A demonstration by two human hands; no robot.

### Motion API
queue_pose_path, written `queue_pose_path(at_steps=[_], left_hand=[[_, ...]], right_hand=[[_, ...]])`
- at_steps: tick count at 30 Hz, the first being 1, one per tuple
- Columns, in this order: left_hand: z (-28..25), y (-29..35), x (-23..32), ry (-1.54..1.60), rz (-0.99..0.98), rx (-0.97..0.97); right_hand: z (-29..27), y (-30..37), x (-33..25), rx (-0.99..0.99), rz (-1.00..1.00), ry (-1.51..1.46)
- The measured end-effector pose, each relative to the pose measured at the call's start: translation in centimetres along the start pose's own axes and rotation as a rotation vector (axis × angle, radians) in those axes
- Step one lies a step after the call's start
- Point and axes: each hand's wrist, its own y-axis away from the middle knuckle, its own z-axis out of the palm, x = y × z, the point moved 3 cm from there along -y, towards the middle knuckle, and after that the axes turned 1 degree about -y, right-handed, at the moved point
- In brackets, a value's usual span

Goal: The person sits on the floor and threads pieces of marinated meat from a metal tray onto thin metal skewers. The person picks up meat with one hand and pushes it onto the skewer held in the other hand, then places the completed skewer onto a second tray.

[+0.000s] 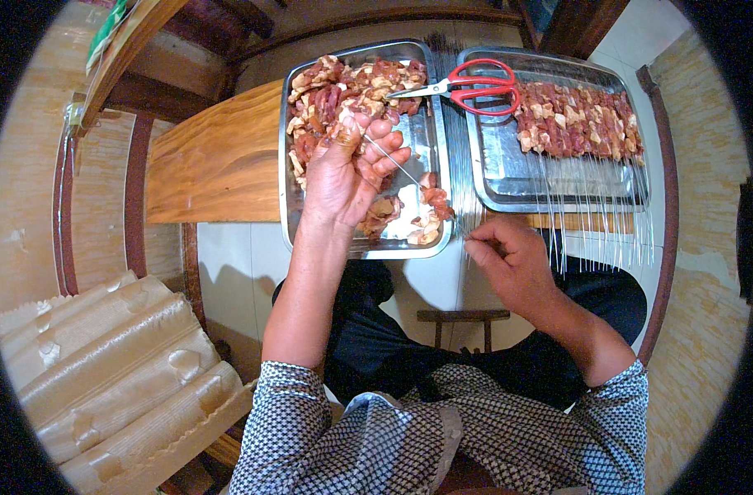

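Note:
My left hand [351, 169] is over the left metal tray [440, 148], palm up, with its fingers curled in. A thin metal skewer [391, 157] runs from its fingers down to the right. What the fingertips and thumb pinch is hard to make out against the meat behind. Some meat chunks [433, 198] lie along the skewer's line, seemingly threaded on it. Past them, beyond the tray's right rim, my right hand [508, 260] is closed in a pinch at the skewer's lower end. Loose cut meat [323, 91] fills the far part of this tray.
Red-handled scissors [479, 87] bridge both trays. The right tray [496, 177] holds a row of meat skewers [578, 120], their bare ends over its near rim. Bare skewers [459, 157] lie between the trays. A wooden board [219, 161] is underneath; a tan-covered seat [120, 371] stands lower left.

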Motion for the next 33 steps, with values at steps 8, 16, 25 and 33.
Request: queue_pose_path(at_steps=[8,16,25,33], left_hand=[[0.2,-0.2,-0.2,0.097,-0.021,-0.024],[0.5,-0.4,-0.6,0.087,-0.044,0.033],[1.3,-0.2,-1.1,0.039,-0.041,0.044],[1.4,-0.2,-1.6,-0.006,-0.022,0.054]], right_hand=[[0.3,-0.5,0.6,0.017,-0.181,0.207],[0.1,-0.5,0.4,0.025,-0.154,0.189],[0.3,-0.7,-0.2,0.005,0.034,0.025],[1.0,-0.9,-0.1,0.045,-0.055,0.11]])
